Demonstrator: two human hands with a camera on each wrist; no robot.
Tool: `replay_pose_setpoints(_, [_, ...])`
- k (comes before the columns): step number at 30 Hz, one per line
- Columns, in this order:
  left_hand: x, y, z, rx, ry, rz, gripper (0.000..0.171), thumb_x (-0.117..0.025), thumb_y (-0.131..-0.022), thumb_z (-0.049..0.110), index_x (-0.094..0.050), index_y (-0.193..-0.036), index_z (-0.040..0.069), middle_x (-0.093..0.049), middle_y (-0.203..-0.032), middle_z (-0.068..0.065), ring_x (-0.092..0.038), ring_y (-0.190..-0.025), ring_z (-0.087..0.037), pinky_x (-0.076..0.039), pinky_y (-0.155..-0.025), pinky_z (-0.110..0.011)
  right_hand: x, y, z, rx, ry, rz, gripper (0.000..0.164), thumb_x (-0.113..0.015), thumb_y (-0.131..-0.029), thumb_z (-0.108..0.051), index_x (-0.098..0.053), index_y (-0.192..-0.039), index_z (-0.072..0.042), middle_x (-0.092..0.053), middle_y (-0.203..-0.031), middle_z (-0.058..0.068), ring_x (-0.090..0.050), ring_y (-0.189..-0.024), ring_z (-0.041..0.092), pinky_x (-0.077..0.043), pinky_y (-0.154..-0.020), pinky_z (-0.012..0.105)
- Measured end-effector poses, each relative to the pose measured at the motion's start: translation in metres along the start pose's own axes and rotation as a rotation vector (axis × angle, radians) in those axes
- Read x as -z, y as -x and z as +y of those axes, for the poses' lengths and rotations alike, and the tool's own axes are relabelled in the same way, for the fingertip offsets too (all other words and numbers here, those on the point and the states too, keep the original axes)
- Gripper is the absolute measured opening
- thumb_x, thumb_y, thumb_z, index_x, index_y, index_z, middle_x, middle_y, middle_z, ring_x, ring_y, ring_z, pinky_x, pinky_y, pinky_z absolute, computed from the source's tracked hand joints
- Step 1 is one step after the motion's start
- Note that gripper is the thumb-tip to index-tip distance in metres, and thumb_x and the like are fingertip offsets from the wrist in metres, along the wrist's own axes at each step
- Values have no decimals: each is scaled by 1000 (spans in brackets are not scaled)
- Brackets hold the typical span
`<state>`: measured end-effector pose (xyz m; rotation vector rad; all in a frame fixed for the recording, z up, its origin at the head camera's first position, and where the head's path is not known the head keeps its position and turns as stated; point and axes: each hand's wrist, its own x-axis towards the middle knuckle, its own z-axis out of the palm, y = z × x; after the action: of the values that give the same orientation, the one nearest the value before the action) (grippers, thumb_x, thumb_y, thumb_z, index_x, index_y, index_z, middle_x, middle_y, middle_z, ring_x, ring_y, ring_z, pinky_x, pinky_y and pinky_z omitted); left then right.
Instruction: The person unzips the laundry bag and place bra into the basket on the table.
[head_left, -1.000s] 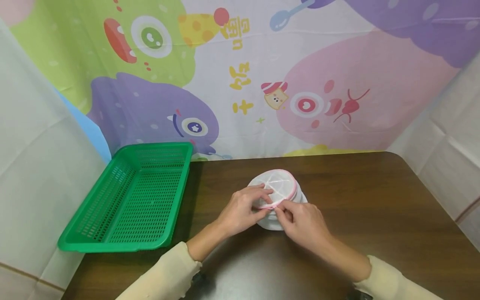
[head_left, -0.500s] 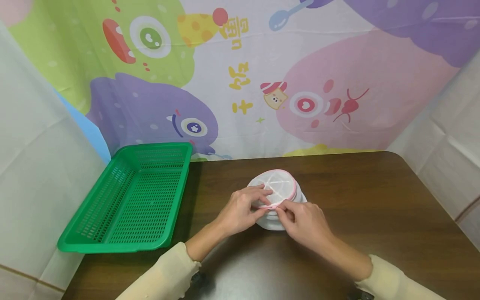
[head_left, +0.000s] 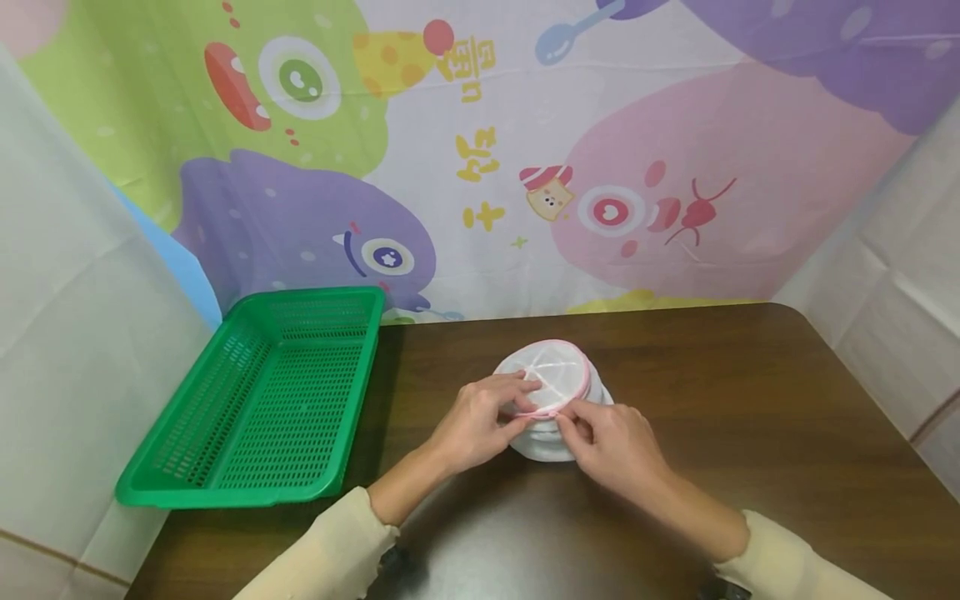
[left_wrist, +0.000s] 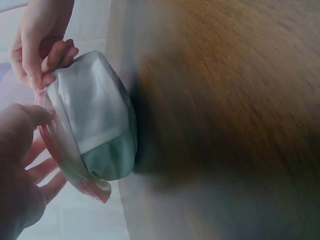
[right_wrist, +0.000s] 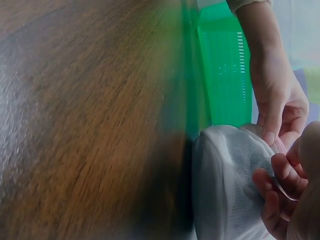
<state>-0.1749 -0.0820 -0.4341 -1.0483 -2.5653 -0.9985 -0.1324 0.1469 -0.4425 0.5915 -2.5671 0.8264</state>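
Fingers of left hand and right hand pinch the bag's rim, lower centre; cover on, fastening seems unfinished.

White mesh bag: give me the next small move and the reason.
Probably draw the right hand along the pink edging, away from the left hand: it pinches that edging, while the left grips the white mesh bag.

Both hands pinch the pink-edged white bag on the brown table.
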Motion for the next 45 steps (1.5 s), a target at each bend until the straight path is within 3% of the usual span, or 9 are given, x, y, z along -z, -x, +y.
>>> replay_pose_setpoints(12, [-5, -1, 1, -17, 6, 38, 12, -93, -93, 9, -83, -100, 7, -85, -134, -10, -75, -141, -33, -67, -107, -41, -9, -1, -6, 69, 4, 43, 40, -80, -95, -12, -53, -68, -22, -35, -60, -17, -25, -57, -6, -20, -55, 17])
replay_pose_setpoints(21, [-3, -1, 2, -39, -32, 10, 9, -91, -95, 10, -83, -94, 8, -85, -132, -10, -75, -139, -33, -60, -119, -48, -6, 1, -3, 61, 6, 26, 33, -82, -96, -13, -61, -72, -21, -34, -60, -17, -26, -57, -5, -22, -55, 18])
replay_pose_setpoints(27, [-1, 1, 1, -17, -10, 5, 8, -91, -95, 8, -83, -94, 7, -85, -133, -10, -75, -140, -33, -65, -111, -44, -3, 2, -1, 35, 2, 10, 27, -82, -97, -14, -66, -76, -20, -37, -60, -16, -27, -57, -5, -23, -55, 19])
replay_pose_setpoints(35, [-4, 1, 0, -27, -1, 33, 10, -91, -93, 5, -81, -95, 5, -85, -132, -10, -76, -139, -33, -69, -100, -37, -3, 1, -4, 40, -13, -2, 32, -81, -97, -12, -62, -73, -20, -37, -60, -16, -27, -57, -5, -23, -55, 18])
replay_pose_setpoints(41, [-7, -1, 4, -17, 1, 30, 13, -91, -93, 5, -83, -103, 4, -84, -134, -12, -74, -142, -34, -68, -103, -40, -6, 0, -10, 71, -26, 22, 33, -78, -97, -11, -60, -72, -22, -37, -59, -17, -26, -57, -8, -22, -55, 17])
replay_pose_setpoints(45, [-7, -3, 6, -22, -1, 32, 11, -90, -93, 3, -83, -100, 5, -85, -132, -12, -74, -141, -34, -66, -109, -44, -8, -1, -11, 81, -23, 30, 33, -79, -96, -11, -59, -72, -21, -36, -59, -17, -25, -57, -8, -22, -55, 17])
